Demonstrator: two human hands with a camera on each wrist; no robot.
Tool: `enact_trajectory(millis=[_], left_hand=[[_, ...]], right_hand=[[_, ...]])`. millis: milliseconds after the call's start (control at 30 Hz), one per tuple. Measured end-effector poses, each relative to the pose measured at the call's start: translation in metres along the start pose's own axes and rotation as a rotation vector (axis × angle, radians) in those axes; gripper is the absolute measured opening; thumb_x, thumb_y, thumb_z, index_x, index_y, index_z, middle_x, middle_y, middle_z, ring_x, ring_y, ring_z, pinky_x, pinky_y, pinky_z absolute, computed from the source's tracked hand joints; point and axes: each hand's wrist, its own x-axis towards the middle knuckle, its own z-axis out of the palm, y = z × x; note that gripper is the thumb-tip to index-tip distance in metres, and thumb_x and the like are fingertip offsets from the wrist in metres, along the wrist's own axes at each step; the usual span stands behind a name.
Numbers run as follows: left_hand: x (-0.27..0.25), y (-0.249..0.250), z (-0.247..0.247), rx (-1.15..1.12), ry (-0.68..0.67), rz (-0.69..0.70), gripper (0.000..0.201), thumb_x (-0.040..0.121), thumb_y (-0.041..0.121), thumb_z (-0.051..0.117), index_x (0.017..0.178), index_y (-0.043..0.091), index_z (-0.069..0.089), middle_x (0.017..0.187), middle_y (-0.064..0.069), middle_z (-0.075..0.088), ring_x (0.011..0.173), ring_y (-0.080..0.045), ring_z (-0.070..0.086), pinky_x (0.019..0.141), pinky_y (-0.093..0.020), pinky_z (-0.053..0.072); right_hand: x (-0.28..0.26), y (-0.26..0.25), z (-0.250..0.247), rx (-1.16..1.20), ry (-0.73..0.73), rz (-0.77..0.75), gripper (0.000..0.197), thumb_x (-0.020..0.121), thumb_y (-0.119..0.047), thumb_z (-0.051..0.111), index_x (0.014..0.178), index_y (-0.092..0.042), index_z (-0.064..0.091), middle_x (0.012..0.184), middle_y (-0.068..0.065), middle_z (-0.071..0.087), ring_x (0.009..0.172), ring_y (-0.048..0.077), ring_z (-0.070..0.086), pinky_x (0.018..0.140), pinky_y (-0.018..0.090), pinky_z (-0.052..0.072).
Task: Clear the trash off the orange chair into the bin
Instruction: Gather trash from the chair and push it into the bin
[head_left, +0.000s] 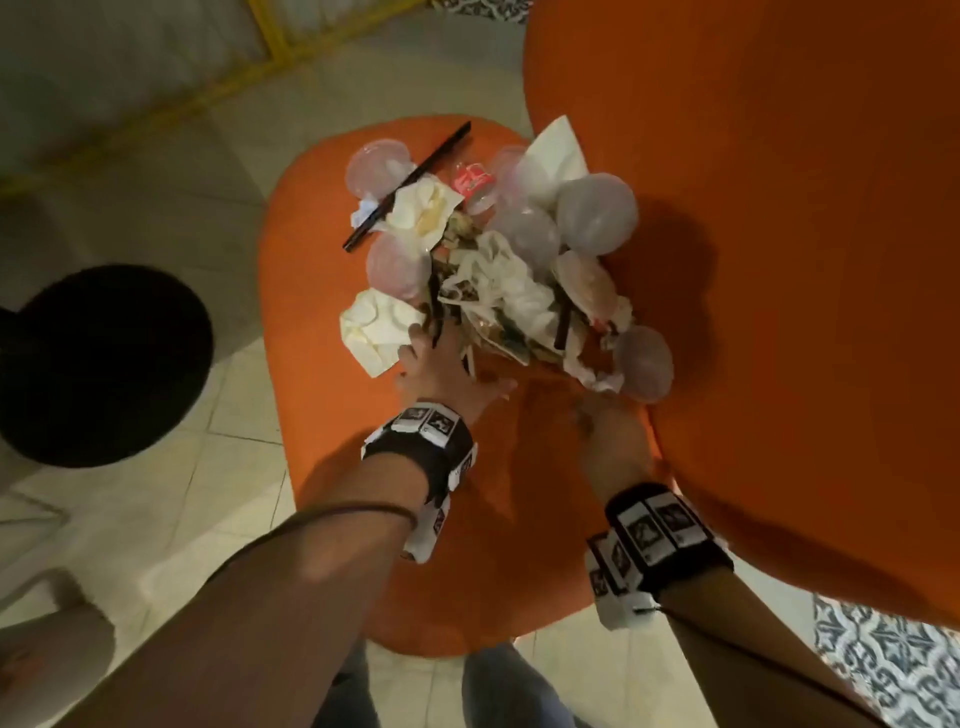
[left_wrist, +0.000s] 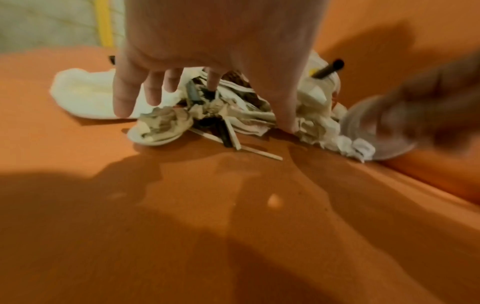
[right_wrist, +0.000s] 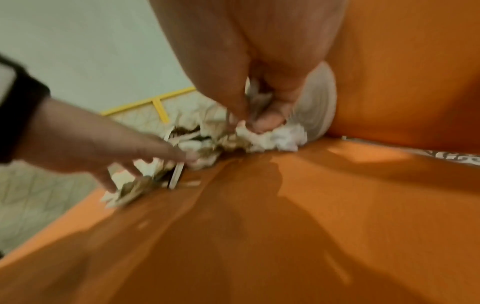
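The trash (head_left: 498, 270), a heap of crumpled napkins, clear lids, black straws and wrappers, lies on the seat of the orange chair (head_left: 322, 312) against its backrest, and the black bin (head_left: 98, 364) stands on the floor to the chair's left. The left hand (head_left: 441, 369) reaches into the near edge of the heap with fingers (left_wrist: 122, 90) spread and nearly straight, touching the paper without closing on it. The right hand (head_left: 608, 431) is at the heap's right end, its fingers (right_wrist: 270, 117) curled and pinching a crumpled white napkin (right_wrist: 280, 137) just beside a clear lid (head_left: 644, 364).
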Motion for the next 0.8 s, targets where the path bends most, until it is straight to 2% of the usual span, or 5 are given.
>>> enact_trajectory(millis=[100, 233, 367, 633, 800], left_hand=[[0.005, 0.011, 0.014, 0.158, -0.037, 0.031, 0.111, 0.062, 0.069, 0.068, 0.147, 0.029, 0.011, 0.156, -0.013, 0.009, 0.139, -0.040, 0.020, 0.103, -0.059, 0.035], [0.006, 0.017, 0.022, 0.231, -0.054, 0.048, 0.086, 0.077, 0.057, 0.064, 0.144, 0.024, 0.020, 0.150, -0.016, 0.021, 0.134, -0.038, 0.027, 0.098, -0.051, 0.040], [0.006, 0.009, 0.016, 0.034, 0.064, 0.150, 0.032, 0.089, 0.014, 0.055, 0.120, 0.012, 0.051, 0.124, -0.018, 0.041, 0.107, -0.036, 0.048, 0.083, -0.042, 0.049], [0.009, -0.001, -0.026, -0.354, 0.062, 0.118, 0.031, 0.079, -0.006, 0.054, 0.108, 0.001, 0.059, 0.119, -0.023, 0.049, 0.093, -0.038, 0.054, 0.074, -0.020, 0.033], [0.013, -0.016, -0.057, -0.587, 0.173, 0.075, 0.011, 0.089, 0.005, 0.050, 0.094, 0.012, 0.057, 0.104, -0.019, 0.056, 0.064, -0.003, 0.045, 0.051, 0.000, 0.036]], right_hand=[[0.013, 0.005, -0.026, -0.023, 0.327, 0.031, 0.044, 0.086, 0.006, 0.051, 0.125, -0.013, 0.053, 0.132, 0.017, 0.045, 0.109, 0.032, 0.053, 0.082, 0.031, 0.047], [0.035, 0.006, -0.035, -0.190, 0.300, 0.167, 0.067, 0.086, -0.033, 0.062, 0.140, -0.007, 0.034, 0.137, 0.022, 0.037, 0.120, 0.039, 0.043, 0.097, 0.045, 0.043], [0.044, -0.003, -0.024, -0.236, 0.253, 0.181, 0.110, 0.055, -0.059, 0.075, 0.137, 0.003, 0.035, 0.127, 0.025, 0.044, 0.115, 0.040, 0.047, 0.091, 0.044, 0.043], [0.061, -0.014, -0.029, -0.333, 0.267, 0.272, 0.081, 0.061, -0.054, 0.078, 0.115, -0.002, 0.048, 0.118, 0.019, 0.044, 0.105, 0.033, 0.045, 0.085, 0.041, 0.042], [0.058, -0.024, -0.007, -0.280, 0.120, 0.254, 0.087, 0.070, -0.057, 0.070, 0.133, -0.008, 0.035, 0.126, 0.017, 0.044, 0.114, 0.031, 0.045, 0.091, 0.039, 0.043]])
